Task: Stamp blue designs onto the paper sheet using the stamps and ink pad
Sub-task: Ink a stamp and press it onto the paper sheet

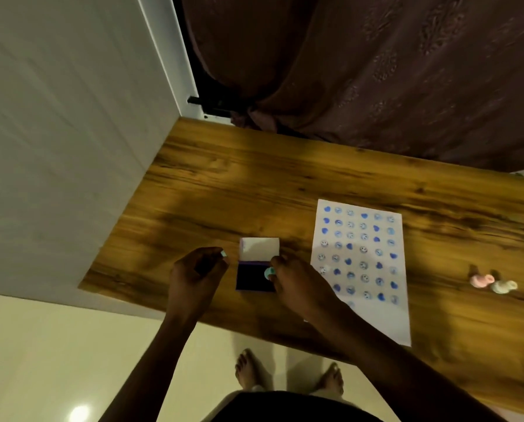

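Observation:
The ink pad (253, 278) lies on the wooden table (254, 184), its white lid (260, 249) flipped back and the dark blue pad showing. My right hand (297, 284) holds a small teal stamp (269, 272) at the pad's right edge, over the ink. My left hand (198, 271) is curled just left of the pad, with a small pale teal piece (223, 254) at its fingertips. The white paper sheet (361, 266) lies to the right, covered with rows of blue hearts and smiley faces.
A pink stamp (481, 281) and a whitish stamp (502, 286) sit on the table right of the paper. A dark curtain (376, 71) hangs behind the table and a white wall (72, 132) stands at the left. My bare feet (288, 373) are on the floor below the table's near edge.

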